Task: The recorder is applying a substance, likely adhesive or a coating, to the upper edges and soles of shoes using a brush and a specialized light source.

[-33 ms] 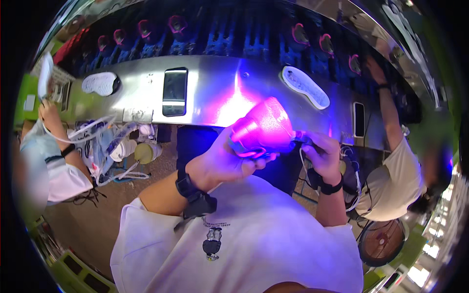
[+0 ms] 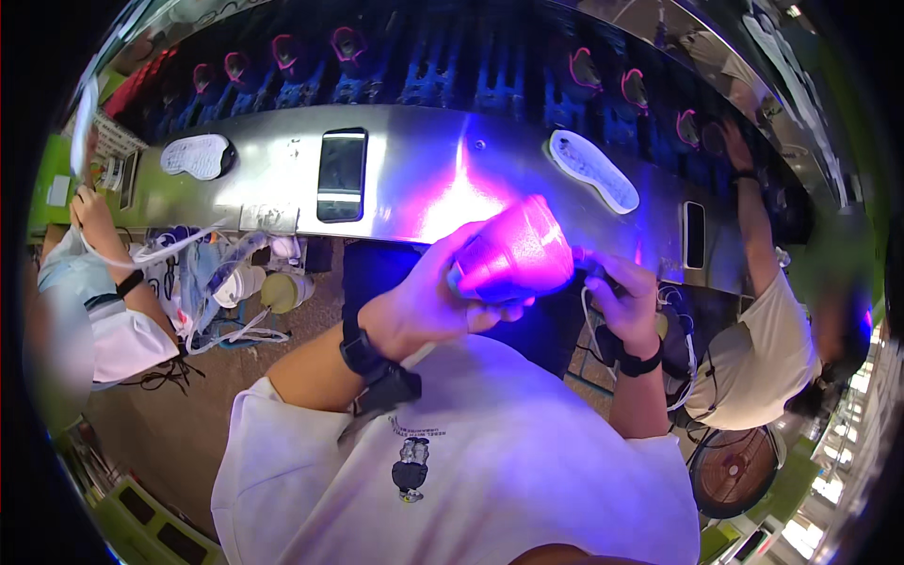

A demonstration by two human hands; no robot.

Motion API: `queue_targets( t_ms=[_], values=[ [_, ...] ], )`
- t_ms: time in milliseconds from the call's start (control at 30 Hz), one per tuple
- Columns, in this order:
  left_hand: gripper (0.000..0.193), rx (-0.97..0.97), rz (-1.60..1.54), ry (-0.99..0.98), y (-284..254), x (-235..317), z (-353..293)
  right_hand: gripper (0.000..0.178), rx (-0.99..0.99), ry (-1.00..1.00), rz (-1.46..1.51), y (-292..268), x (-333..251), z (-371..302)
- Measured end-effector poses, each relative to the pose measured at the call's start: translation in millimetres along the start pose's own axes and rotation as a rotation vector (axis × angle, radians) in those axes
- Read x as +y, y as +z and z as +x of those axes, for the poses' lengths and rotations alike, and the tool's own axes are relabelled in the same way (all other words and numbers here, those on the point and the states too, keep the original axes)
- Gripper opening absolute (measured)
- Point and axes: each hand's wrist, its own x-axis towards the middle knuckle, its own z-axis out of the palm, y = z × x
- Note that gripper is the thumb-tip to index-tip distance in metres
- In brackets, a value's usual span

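Observation:
In my left hand (image 2: 428, 297) is a shoe upper (image 2: 523, 247), glowing pink under the violet light. My fingers wrap round its lower left side, and its wide end tilts up to the right, above the bench's near edge. My right hand (image 2: 621, 299) is closed in a pinch just right of the shoe upper, on a small dark tool (image 2: 589, 266) whose kind I cannot make out. Below that hand hangs a thin white cord or hose (image 2: 586, 306). The tool's tip is very near the upper; whether they touch is unclear.
On the metal bench (image 2: 395, 202) lie a white shoe sole (image 2: 593, 171), another sole (image 2: 195, 156) and two phones (image 2: 342, 176) (image 2: 693, 234). Pink-edged shoe uppers line a dark rack (image 2: 424, 71) behind. Co-workers (image 2: 753, 348) (image 2: 122, 311) sit either side. A fan (image 2: 736, 471) stands at lower right.
The shoe upper has shifted slightly right and down, turning a little in my left hand. My right hand stays in nearly the same place.

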Motion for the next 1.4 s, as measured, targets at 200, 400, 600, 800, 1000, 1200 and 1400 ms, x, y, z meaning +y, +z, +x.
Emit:
queue_targets(
  t_ms=[200, 400, 600, 800, 1000, 1200, 1400],
  values=[
    [0.055, 0.04, -0.023, 0.17, -12.2, 25.9, 19.8, 0.036, 0.224, 0.151, -0.185, 22.4, 1.0, 44.6],
    [0.066, 0.159, 0.325, 0.39, -11.8, 56.0, 31.1, 0.038, 0.135, 0.129, -0.02, 39.1, 2.4, 0.7],
    [0.065, 0.375, 0.618, 0.176, -40.0, 98.0, 33.6, 0.039, 0.024, 0.252, 0.114, 11.3, 45.1, -23.7],
    [0.057, 0.691, 0.952, 0.042, -53.8, 183.5, 95.0, 0.048, 0.224, 0.581, 0.414, -23.2, 118.2, -9.2],
    [0.041, 0.999, 1.697, -0.15, -152.6, 277.1, 188.6, 0.043, 0.554, 0.52, 0.548, -17.7, 157.3, 0.5],
    [0.035, 1.166, 1.793, 0.07, -316.0, 334.8, 183.1, 0.042, 0.5, 0.427, 0.697, -9.4, 155.5, 9.9],
    [0.044, 0.461, 2.292, 0.484, -164.4, 266.5, 362.4, 0.042, 0.594, 0.469, 0.664, -10.6, 161.7, -0.1]
  ],
)
